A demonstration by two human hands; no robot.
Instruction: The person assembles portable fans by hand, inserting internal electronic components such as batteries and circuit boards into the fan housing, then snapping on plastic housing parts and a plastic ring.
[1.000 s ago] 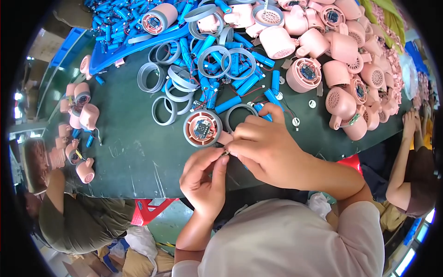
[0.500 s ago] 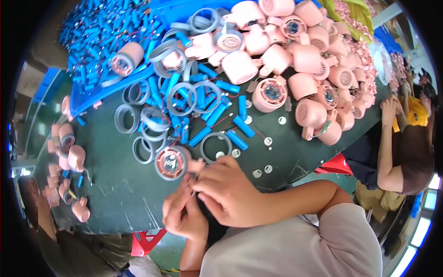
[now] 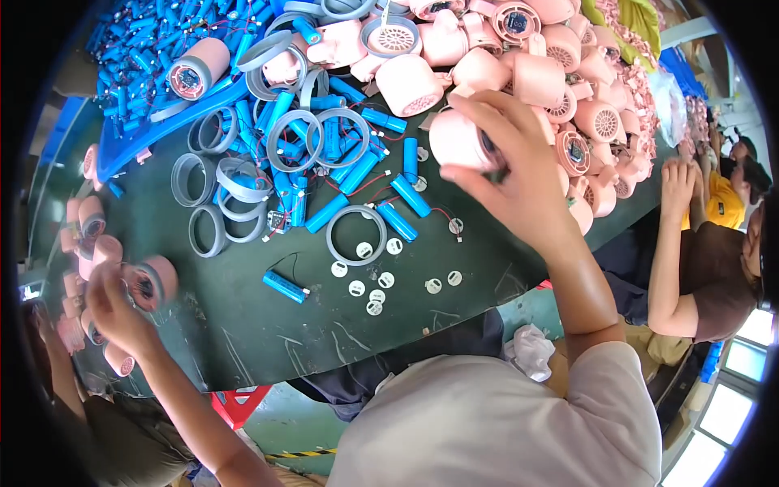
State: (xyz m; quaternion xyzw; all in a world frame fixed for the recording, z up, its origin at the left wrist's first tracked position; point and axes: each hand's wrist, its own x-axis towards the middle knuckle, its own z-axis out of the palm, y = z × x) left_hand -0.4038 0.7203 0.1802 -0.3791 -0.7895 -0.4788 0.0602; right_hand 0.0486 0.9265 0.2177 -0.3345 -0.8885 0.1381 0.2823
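Note:
At the far left, my left hand (image 3: 120, 307) is blurred, its fingers closed against a pink plastic housing (image 3: 151, 282) with a grey rim and a dark inside. My right hand (image 3: 519, 166) reaches to the pile at the back right. Its fingers and thumb curve around another pink housing (image 3: 461, 142), whose open end faces the palm and is mostly hidden. Between my hands a blue battery cell (image 3: 285, 286) with a thin wire lies alone on the green tabletop (image 3: 268, 333). A grey ring (image 3: 355, 235) and several white round discs (image 3: 386, 280) lie beyond it.
Loose blue cells (image 3: 357, 172) and grey rings (image 3: 193, 180) cover the middle back. A blue bin (image 3: 166, 132) of cells stands back left, and pink housings (image 3: 538, 75) are heaped back right. Co-workers sit at both sides, one in a brown shirt (image 3: 710, 284) at right.
My hands have parted from the near edge. The left went far left, and the grey-rimmed housing is now there. The right went to the pile and took hold of a housing. The view shifted.

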